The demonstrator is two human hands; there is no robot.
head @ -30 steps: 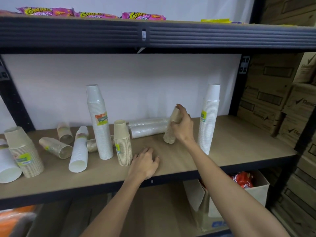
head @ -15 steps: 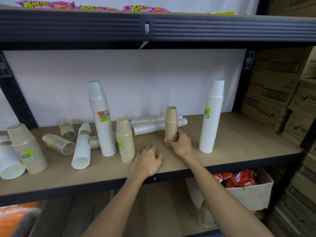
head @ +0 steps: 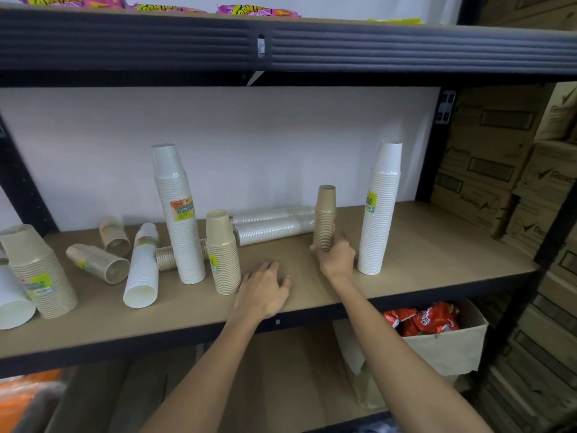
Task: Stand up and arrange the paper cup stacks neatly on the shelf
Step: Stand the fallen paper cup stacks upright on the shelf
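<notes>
My right hand grips the base of a small brown cup stack that stands upright on the wooden shelf. To its right stands a tall white stack. My left hand rests on the shelf near the front edge, fingers loosely bent, beside an upright beige stack. Another tall white stack stands left of that. Two long stacks lie on their sides at the back. Several more stacks lie toppled or lean at the left, among them a white stack and a beige stack.
A dark metal shelf beam runs overhead with snack bags on top. Cardboard boxes are piled to the right of the rack. Below the shelf sits an open box of red snack packets.
My right hand set the small brown stack upright on the shelf and slid down to its base. The left hand stayed on the shelf.
</notes>
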